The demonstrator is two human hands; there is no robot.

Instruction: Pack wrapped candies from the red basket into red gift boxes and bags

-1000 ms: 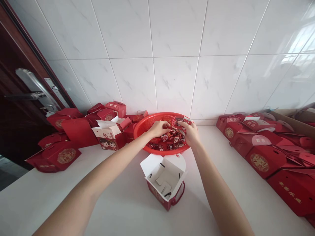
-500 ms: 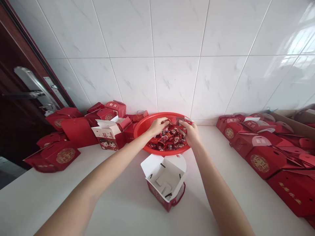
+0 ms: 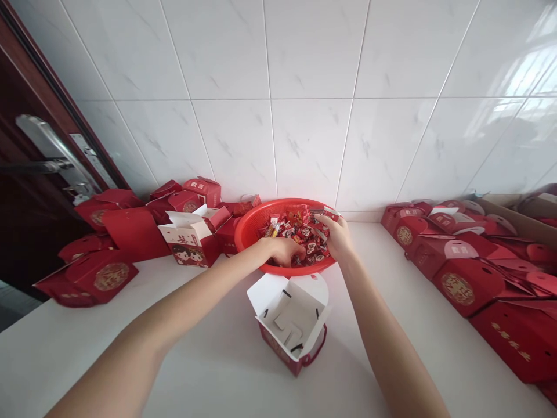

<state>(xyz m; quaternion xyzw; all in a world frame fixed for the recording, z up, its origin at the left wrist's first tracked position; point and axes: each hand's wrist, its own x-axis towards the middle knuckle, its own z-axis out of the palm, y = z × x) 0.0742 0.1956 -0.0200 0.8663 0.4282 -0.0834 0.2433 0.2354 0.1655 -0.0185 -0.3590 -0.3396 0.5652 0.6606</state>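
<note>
A red plastic basket (image 3: 249, 229) against the wall holds many red-wrapped candies (image 3: 311, 247). My left hand (image 3: 287, 251) reaches down among the candies near the front of the basket; its fingers are bent, and whatever they hold is hidden. Over the basket's right side, my right hand (image 3: 337, 232) is closed on some small red packets (image 3: 326, 213). In front of the basket stands an open box (image 3: 289, 325), red outside and white inside, its flaps up and no candies visible in it.
Red boxes (image 3: 108, 276) are grouped at the left, with an open white-and-red box (image 3: 189, 238) among them. Rows of red boxes (image 3: 456, 284) line the right side beside a cardboard carton (image 3: 513, 217). A tiled wall rises behind; a dark door (image 3: 26, 191) is at far left.
My left hand has moved from the back of the basket down and forward into the candies. My right hand stays almost where it was, still with the packets. The view has shifted slightly.
</note>
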